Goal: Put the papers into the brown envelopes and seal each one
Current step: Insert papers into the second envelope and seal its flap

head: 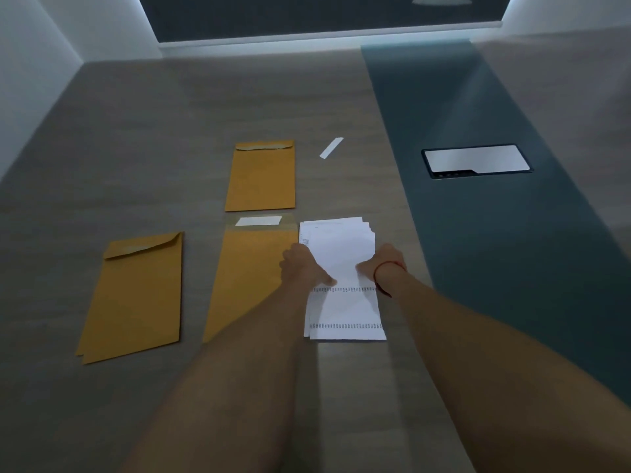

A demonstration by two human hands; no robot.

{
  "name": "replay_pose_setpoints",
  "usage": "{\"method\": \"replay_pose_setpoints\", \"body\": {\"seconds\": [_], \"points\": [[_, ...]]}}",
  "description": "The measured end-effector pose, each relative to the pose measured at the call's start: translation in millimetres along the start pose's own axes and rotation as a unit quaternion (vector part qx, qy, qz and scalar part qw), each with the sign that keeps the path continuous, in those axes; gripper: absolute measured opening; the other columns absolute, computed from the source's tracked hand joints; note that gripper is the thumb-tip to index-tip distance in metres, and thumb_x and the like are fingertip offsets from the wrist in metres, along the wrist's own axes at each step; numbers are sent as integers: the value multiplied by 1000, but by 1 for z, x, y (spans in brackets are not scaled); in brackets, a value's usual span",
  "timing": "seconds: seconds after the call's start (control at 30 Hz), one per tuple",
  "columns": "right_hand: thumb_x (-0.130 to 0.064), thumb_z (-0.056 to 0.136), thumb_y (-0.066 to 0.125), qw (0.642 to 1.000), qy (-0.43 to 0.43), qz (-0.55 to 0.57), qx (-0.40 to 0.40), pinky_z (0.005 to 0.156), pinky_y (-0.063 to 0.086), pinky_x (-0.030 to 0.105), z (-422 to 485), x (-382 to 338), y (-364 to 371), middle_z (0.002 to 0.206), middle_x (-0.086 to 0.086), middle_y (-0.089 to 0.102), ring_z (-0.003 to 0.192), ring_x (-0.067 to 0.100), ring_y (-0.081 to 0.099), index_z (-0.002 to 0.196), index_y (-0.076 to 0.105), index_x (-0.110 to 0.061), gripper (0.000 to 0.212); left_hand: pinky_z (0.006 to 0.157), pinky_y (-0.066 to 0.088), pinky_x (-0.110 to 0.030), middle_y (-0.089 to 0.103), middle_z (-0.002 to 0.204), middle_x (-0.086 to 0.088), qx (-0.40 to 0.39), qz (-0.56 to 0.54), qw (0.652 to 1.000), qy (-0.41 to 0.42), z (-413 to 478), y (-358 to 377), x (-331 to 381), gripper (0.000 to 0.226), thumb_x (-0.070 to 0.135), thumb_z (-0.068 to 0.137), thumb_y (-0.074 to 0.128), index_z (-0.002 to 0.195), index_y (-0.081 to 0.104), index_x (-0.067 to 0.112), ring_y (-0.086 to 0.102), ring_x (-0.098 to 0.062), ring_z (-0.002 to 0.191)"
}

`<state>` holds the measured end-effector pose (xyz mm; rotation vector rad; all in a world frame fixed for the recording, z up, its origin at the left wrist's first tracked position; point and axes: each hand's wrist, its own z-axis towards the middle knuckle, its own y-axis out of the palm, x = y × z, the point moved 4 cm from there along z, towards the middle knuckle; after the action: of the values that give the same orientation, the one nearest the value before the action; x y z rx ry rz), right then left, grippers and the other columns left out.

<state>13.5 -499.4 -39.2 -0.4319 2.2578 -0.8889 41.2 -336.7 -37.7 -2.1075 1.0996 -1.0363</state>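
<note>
on grey table (153,131), papers (341,254) lie under both hands' grip.

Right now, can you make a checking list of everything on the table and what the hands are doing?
Surface: grey wood-look table with a dark blue strip down the right.
Job's things: paper stack; far envelope, flap folded down; left envelope, flap folded down; middle envelope, flap open with white strip on it.
Clutter: loose white strip; dark-framed panel in the blue strip.
Grippers: left hand and right hand both on the paper stack.
Cables: nothing seen.
Surroundings: white walls, dark board at the far end.
</note>
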Motion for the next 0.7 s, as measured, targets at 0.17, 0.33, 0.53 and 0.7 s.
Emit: {"method": "replay_pose_setpoints", "body": {"seconds": [0.17, 0.33, 0.53, 0.7], "points": [[-17, 77, 67, 996, 18, 83, -26, 65, 48, 26, 4, 4, 4, 103, 9, 68, 85, 25, 65, 108, 62, -5, 34, 95, 53, -37, 53, 130, -10, -10, -69, 997, -22, 1, 4, -6, 91, 28, 59, 92, 129, 40, 4, 54, -28, 121], [-10, 86, 57, 993, -24, 91, -75, 78, 51, 31, 2, 1, 12, 112, 12, 65, 99, 30, 64, 119, 57, -3, 34, 87, 52, -32, 55, 129, -10, -23, -65, 998, -8, 1, 8, -1, 80, 25, 63, 89, 126, 44, 5, 57, -26, 119], [-2, 89, 47, 987, -40, 134, -83, 66, 44, 26, 6, 3, 1, 97, 6, 57, 85, 23, 54, 123, 53, -6, 35, 101, 46, -38, 43, 136, -7, 32, -53, 998, 23, 1, 3, -2, 98, 48, 58, 88, 135, 39, 13, 43, -27, 130], [-6, 88, 49, 979, -37, 174, -101, 76, 49, 30, 9, 6, -10, 110, 9, 62, 89, 24, 57, 119, 51, -11, 31, 109, 41, -42, 46, 142, -4, 37, -165, 985, 37, 3, -1, 3, 100, 44, 62, 86, 143, 35, 14, 42, -24, 134]]}}
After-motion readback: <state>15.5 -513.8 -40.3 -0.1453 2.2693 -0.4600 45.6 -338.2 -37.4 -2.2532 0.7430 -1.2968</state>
